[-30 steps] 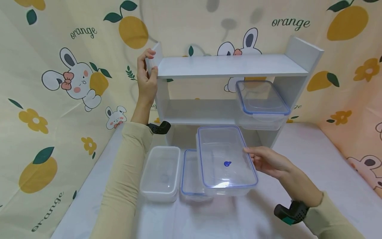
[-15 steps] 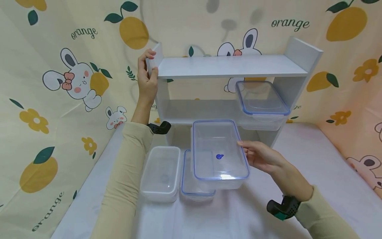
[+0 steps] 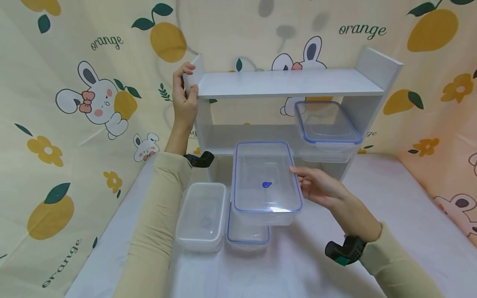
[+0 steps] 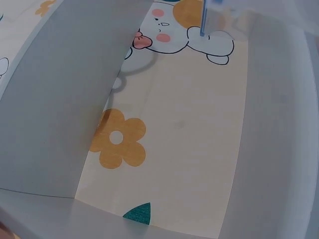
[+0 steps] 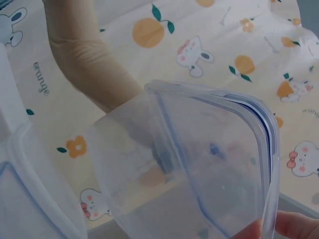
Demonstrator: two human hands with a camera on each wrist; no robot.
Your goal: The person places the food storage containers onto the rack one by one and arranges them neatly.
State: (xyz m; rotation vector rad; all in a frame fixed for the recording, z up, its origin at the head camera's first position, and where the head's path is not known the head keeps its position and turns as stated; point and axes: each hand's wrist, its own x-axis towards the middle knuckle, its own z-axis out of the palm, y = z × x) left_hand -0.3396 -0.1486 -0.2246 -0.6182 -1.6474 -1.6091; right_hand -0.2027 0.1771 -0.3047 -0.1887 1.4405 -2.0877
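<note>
My right hand [image 3: 322, 188] pinches the right edge of a clear food container [image 3: 266, 178] with a blue-rimmed lid and a blue valve. It is held above the table, in front of the shelf. In the right wrist view, thumb and fingertips grip the rim of this food container [image 5: 214, 164]. My left hand [image 3: 184, 99] grips the upper left side panel of a white shelf unit [image 3: 290, 82], thumb in front and fingers behind. Below the held container, a smaller blue-rimmed container [image 3: 247, 231] sits on the table, partly covered from view.
A white-lidded container [image 3: 202, 215] stands on the white table [image 3: 238, 277] at the left. Another blue-rimmed container [image 3: 329, 124] sits on the middle shelf board [image 3: 249, 138] at the right end, jutting over its front edge. A patterned cloth [image 3: 231, 33] hangs behind.
My right hand has carried the held container up and to the left, toward the shelf. The left hand keeps its grip on the shelf's side panel.
</note>
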